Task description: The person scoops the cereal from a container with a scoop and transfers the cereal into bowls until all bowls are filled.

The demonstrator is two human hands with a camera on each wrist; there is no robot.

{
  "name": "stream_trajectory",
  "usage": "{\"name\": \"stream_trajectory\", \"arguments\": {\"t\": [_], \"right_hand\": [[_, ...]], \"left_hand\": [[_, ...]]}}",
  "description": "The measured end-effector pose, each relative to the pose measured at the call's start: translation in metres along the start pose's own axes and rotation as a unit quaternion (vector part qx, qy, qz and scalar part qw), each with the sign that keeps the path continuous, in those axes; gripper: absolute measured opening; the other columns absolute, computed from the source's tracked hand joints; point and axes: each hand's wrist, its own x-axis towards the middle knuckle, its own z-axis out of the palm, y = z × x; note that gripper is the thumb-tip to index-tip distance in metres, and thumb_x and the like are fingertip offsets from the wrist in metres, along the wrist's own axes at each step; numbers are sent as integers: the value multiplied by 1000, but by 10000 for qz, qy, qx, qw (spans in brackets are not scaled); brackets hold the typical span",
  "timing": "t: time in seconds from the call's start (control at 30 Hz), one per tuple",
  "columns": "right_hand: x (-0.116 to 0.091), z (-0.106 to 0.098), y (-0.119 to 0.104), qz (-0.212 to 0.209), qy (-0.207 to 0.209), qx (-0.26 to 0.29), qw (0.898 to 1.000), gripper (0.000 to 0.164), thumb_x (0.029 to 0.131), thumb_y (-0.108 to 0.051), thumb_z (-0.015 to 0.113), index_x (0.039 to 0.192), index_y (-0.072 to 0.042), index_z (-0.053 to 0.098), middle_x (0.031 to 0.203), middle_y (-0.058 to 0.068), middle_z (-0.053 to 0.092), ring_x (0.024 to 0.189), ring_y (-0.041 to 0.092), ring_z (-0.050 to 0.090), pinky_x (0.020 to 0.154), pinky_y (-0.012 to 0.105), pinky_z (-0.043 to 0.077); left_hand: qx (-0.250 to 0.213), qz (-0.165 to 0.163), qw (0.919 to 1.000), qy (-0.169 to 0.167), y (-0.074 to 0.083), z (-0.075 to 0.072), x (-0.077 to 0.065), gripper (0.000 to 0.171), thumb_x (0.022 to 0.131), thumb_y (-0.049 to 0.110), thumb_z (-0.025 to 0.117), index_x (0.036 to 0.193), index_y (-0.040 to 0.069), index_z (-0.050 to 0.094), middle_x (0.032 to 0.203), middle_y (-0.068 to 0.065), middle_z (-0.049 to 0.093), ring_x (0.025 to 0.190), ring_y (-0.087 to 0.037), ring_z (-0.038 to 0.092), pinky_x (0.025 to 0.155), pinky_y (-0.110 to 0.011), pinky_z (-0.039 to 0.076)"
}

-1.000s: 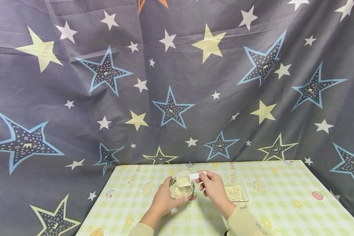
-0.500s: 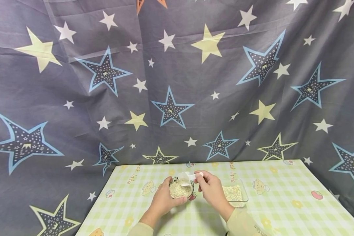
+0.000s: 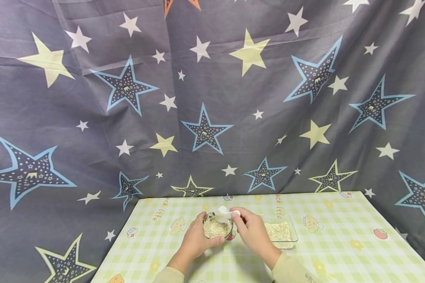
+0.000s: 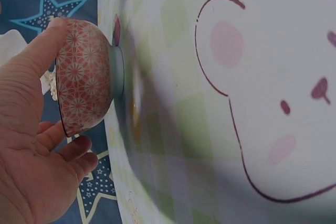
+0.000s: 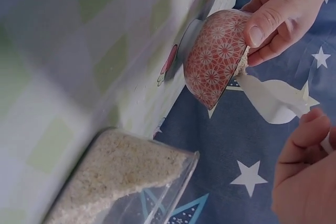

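My left hand (image 3: 198,239) grips a small bowl by its rim, thumb on the near side and fingers on the far side. The bowl (image 5: 215,51) has a red-and-white flower pattern and stands upright on its pale foot in the left wrist view. Pale oat flakes (image 3: 214,228) fill it. With thumb and fingers my right hand (image 3: 253,234) pinches the handle of a white scoop (image 5: 273,100). This scoop is tipped over, its mouth down at the bowl's rim close to the flakes. The inside of the scoop is hidden.
Just right of the right hand stands a clear rectangular container (image 3: 294,237) partly filled with oat flakes (image 3: 278,232). A green-checked cloth (image 3: 340,251) covers the table. Behind the table's back edge hangs a dark star-patterned curtain (image 3: 212,165).
My right hand has turned the scoop from level, with flakes in it, to tipped over above the bowl. The left hand and bowl have stayed in place.
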Motion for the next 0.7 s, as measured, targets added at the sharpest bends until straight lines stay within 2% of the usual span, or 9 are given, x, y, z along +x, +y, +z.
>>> {"name": "stream_trajectory", "arguments": {"t": [0.1,0.23,0.37,0.5,0.57,0.7], "right_hand": [[-4,0,0,-780,126,-663,9947,20,105,-19,69,121,-14,79,85,-4,76,65,-6,55,61,20,54],[-8,-1,1,-1755,425,-1365,9741,20,100,-13,74,120,-14,78,99,-3,79,67,-10,49,60,16,51],[-11,0,0,-2420,710,-1737,9519,22,96,-11,78,117,-16,77,98,-5,79,65,-11,45,57,11,46],[-13,-1,-2,-2813,993,-1920,9350,25,92,-11,81,116,-17,77,101,-5,80,65,-9,52,59,11,49],[-15,-2,-3,-2885,1096,-1969,9306,26,90,-12,81,115,-17,77,101,-5,81,65,-7,54,60,12,50],[-18,-5,-5,-2833,1217,-1955,9310,26,90,-11,81,114,-17,78,101,-5,81,65,-8,55,59,10,49]], "left_hand": [[22,16,10000,5,0,0,0,119,72,51,97,160,-2,38,153,-25,57,137,-47,58,113,-65,51],[40,88,10000,24,2,-1,0,118,72,51,97,160,-2,38,153,-26,57,136,-48,59,112,-65,51],[30,149,9999,35,4,-2,-1,118,73,51,97,160,-3,38,154,-27,57,136,-48,59,113,-66,51],[40,171,9998,39,5,-3,-2,118,73,51,97,160,-3,38,154,-27,56,137,-48,59,113,-66,51],[26,164,9999,48,4,-3,-3,118,73,51,97,160,-3,38,155,-27,56,138,-49,58,113,-66,51],[-51,113,9999,60,4,-2,-4,118,73,51,97,160,-3,38,156,-27,55,139,-49,57,114,-66,50]]}}
